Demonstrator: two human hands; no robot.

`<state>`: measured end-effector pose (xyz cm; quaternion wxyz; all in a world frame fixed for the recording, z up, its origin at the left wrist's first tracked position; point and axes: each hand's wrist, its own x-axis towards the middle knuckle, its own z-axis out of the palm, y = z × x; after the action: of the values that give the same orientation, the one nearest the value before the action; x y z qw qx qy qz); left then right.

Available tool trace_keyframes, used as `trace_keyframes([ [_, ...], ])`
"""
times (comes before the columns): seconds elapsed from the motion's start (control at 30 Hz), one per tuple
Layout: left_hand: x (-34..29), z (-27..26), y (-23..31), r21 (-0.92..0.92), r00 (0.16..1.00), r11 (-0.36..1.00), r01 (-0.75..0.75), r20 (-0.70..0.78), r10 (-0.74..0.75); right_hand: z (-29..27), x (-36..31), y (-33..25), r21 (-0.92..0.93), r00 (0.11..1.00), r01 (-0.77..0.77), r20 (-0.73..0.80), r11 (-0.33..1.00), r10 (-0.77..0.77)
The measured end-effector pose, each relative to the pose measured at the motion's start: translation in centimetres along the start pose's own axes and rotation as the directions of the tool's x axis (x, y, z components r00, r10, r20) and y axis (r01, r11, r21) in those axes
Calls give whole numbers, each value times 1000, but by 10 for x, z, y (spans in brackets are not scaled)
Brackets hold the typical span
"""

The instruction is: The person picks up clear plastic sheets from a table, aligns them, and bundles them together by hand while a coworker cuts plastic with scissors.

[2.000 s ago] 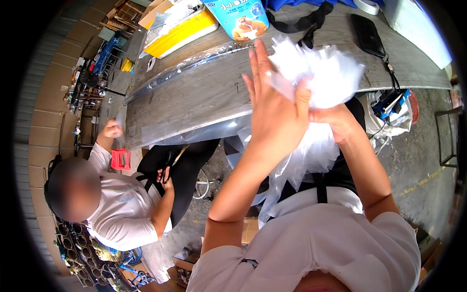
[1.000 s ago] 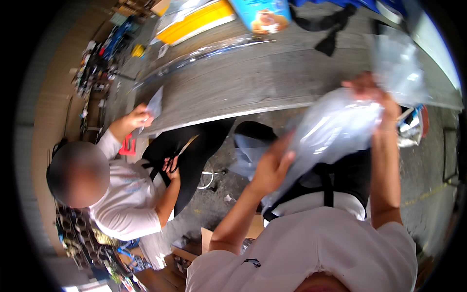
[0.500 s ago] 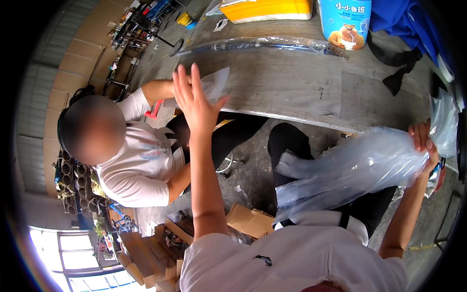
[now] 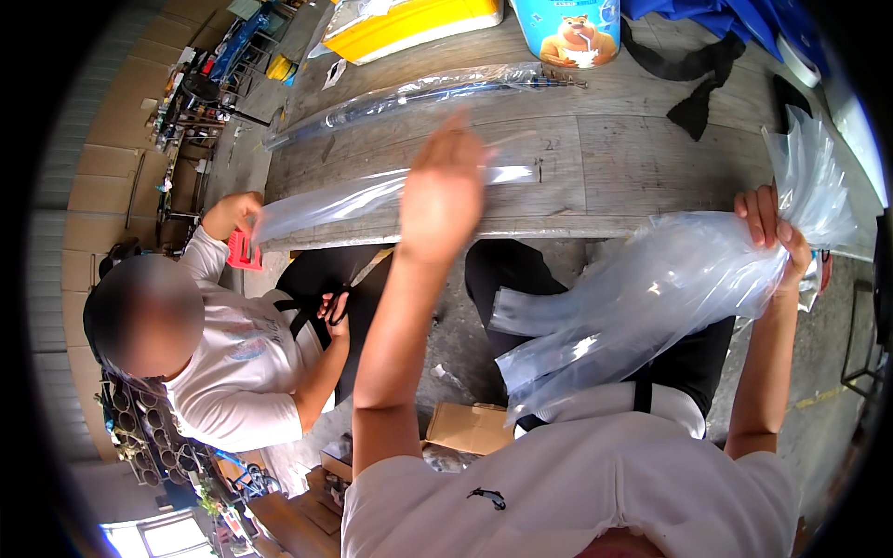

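My right hand is closed around a gathered bunch of clear plastic sleeves. Their long ends hang over my lap and the short ends fan out above my fist. Over the table's near edge, my left hand is smeared by motion, so its fingers do not show clearly. It overlaps a single clear plastic sleeve; whether it grips it I cannot tell. A co-worker's hand holds the far left end of that sleeve. In the co-worker's other hand are dark scissors.
On the grey wooden table lie a plastic-wrapped rod, a yellow box, a blue tub and a black strap. Blue cloth is heaped at the back right. Cardboard boxes stand on the floor beside me.
My left hand has swung right from a raised, spread pose. The single sleeve now stretches along the table edge from the co-worker's hand. My right hand keeps hold of the bunch.
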<state>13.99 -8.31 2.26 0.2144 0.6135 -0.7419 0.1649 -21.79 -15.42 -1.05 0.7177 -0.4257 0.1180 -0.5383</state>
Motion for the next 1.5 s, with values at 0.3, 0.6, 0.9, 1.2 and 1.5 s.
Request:
trace_keyframes([
  [0.3, 9, 44, 21, 153, 986, 981, -120, 130, 101, -1, -4, 2, -65, 1000, 26, -3, 998, -26],
  [0.6, 7, 33, 10, 161, 967, 968, -193, 197, 160, 1, -5, -1, -105, 999, 30, -10, 994, -31],
  [0.9, 6, 35, 10, 159, 969, 969, -191, 189, 160, -4, -6, 0, -142, 999, 39, 12, 989, -37],
  [1.2, 5, 40, 6, 143, 970, 971, -190, 180, 163, -1, -6, -5, -198, 999, -29, 17, 980, 33],
  [1.5, 5, 41, 7, 86, 970, 988, -126, 218, 105, 4, -6, -7, -195, 996, -86, -11, 977, 86],
])
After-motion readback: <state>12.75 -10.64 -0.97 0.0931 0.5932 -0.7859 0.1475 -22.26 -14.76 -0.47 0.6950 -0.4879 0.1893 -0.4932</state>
